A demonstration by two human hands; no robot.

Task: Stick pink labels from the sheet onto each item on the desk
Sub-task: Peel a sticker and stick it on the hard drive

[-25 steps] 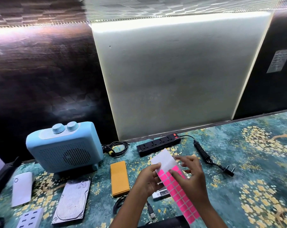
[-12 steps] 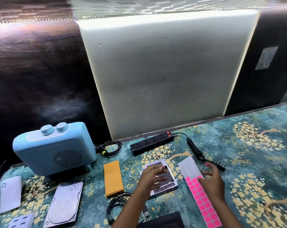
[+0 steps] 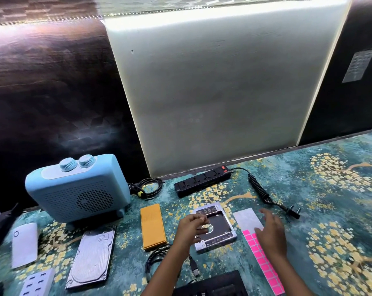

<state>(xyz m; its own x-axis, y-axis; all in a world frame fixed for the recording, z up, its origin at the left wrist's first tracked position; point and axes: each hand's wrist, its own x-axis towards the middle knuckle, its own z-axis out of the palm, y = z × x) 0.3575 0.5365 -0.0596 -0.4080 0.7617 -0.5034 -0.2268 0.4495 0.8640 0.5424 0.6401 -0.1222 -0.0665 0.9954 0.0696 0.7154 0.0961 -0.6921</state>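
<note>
We note the left hand (image 3: 190, 230) on the silver drive caddy (image 3: 218, 231), fingers bent, tips against its frame. We cannot tell whether they pinch anything.

The right hand (image 3: 271, 233) is apart from it, fingers spread and loose, motion-blurred, over the label sheet (image 3: 245, 217). The sheet lies flat on the desk (image 3: 330, 210), just beside the caddy on the right-hand side. We see bare backing beyond the fingertips and rows of pink labels (image 3: 264, 265) alongside the right wrist.

- Just left of the left hand: orange case (image 3: 153, 226).
- Farther left: hard drive (image 3: 93, 255); blue heater (image 3: 76, 189) beyond it.
- Beyond both hands: black power strip (image 3: 202, 180).
- Beyond the right hand: its coiled cord (image 3: 259, 191).
- By the left wrist: black cable (image 3: 157, 261).
</note>
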